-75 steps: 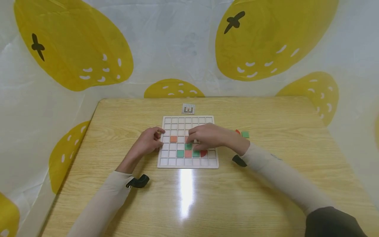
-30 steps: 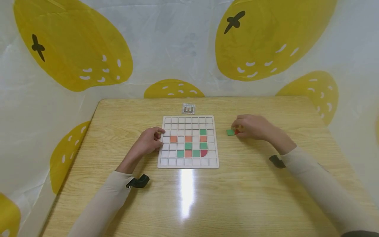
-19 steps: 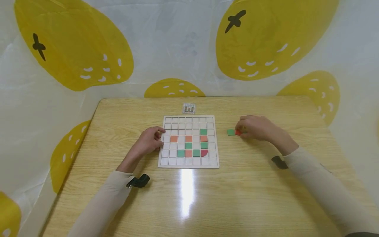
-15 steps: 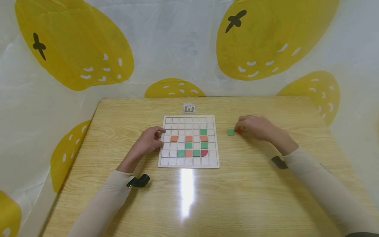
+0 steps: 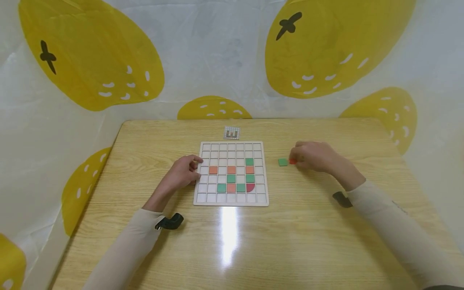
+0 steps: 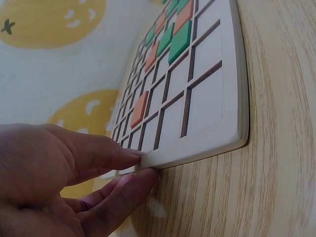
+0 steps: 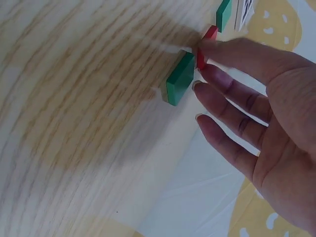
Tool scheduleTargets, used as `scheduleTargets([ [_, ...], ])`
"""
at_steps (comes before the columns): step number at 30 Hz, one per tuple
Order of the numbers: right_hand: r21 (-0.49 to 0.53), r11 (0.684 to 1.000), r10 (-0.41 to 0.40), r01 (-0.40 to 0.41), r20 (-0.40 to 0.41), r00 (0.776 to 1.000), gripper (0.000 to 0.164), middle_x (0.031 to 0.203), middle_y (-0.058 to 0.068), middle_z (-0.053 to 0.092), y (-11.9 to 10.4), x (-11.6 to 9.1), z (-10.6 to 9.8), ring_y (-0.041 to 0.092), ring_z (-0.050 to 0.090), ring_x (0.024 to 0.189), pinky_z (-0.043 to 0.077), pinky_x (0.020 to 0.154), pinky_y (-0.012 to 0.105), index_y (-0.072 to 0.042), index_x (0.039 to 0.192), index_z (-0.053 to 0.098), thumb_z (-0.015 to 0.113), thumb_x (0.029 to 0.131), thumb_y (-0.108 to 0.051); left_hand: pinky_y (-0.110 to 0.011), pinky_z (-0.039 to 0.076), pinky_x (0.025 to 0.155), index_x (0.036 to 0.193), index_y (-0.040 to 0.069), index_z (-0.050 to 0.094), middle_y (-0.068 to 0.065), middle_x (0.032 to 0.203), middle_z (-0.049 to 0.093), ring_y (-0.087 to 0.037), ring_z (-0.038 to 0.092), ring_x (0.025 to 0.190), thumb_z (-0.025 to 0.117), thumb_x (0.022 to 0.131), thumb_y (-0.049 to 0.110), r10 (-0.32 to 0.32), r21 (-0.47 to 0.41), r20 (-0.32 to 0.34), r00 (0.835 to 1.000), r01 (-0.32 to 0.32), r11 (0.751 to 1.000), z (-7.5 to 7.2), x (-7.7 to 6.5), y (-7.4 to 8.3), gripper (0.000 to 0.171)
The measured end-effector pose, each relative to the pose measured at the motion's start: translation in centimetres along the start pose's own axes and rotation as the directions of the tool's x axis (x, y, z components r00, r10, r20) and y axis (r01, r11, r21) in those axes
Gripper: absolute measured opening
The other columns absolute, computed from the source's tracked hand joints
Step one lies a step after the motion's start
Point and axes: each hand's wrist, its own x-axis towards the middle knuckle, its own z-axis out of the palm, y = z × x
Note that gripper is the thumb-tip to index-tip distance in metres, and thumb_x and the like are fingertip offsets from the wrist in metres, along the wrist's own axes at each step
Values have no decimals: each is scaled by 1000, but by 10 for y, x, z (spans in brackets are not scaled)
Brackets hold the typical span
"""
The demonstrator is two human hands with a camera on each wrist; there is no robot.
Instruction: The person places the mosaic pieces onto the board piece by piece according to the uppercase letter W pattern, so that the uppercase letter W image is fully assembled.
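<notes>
My left hand holds the left edge of the white grid board; in the left wrist view the thumb lies over the rim of the board and the other fingers curl at its side. To the right of the board, my right hand pinches a small red tile between thumb and forefinger, close over the table; its remaining fingers are spread. Green tiles lie on both sides of it in the right wrist view, one nearer and one farther. In the head view my hand hides one of them.
Several green and orange squares and a red quarter-round piece sit in the board's cells. A small card with a printed grid pattern lies behind the board. The wooden table ends at a white cloth with yellow fruit shapes.
My right hand has moved from over the board to the loose tiles at right, uncovering the board's right-hand pieces. The red tile shifts slightly under its fingers. My left hand stays put.
</notes>
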Motion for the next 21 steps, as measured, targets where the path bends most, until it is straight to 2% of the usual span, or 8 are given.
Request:
scheduleTargets([
  [3, -1, 1000, 6, -6, -7, 1000, 21, 98, -2, 67, 0, 0, 0, 19, 66, 86, 55, 64, 43, -20, 100, 75, 85, 81, -17, -30, 55, 64, 134, 1, 60, -19, 111, 54, -26, 55, 86, 67, 89, -6, -3, -1, 1, 1000, 3, 1000, 0, 0, 1, 46],
  [5, 8, 999, 39, -40, 2, 999, 24, 98, -1, 67, 0, 0, -1, 20, 66, 85, 54, 62, 42, -17, 102, 75, 84, 82, -22, -30, 55, 63, 133, 1, 60, -19, 110, 54, -25, 56, 85, 68, 89, -6, -5, -1, 1, 1000, 5, 1000, 0, 0, 1, 46],
  [11, 24, 987, 156, -157, 46, 987, 26, 86, -1, 61, -2, 2, -2, 18, 56, 74, 46, 56, 37, -14, 95, 74, 80, 84, -37, -29, 54, 62, 133, 2, 60, -18, 109, 54, -25, 56, 83, 68, 89, -6, -10, 2, -1, 1000, 10, 1000, 0, 0, 1, 46],
  [18, 41, 990, 135, -136, 23, 991, 15, 92, -2, 65, -3, 3, 0, 18, 62, 81, 51, 60, 41, -17, 95, 75, 79, 85, -28, -29, 53, 61, 133, 2, 60, -18, 109, 54, -24, 57, 80, 69, 88, -6, -18, 3, -1, 1000, 18, 1000, 0, 1, 1, 46],
  [21, 47, 993, 108, -108, 13, 994, 18, 93, -1, 64, -2, 4, 1, 18, 61, 80, 51, 59, 41, -16, 98, 75, 80, 84, -25, -29, 53, 60, 133, 2, 60, -18, 109, 53, -24, 57, 80, 69, 88, -6, -17, 2, -2, 1000, 18, 1000, 0, 1, 1, 46],
])
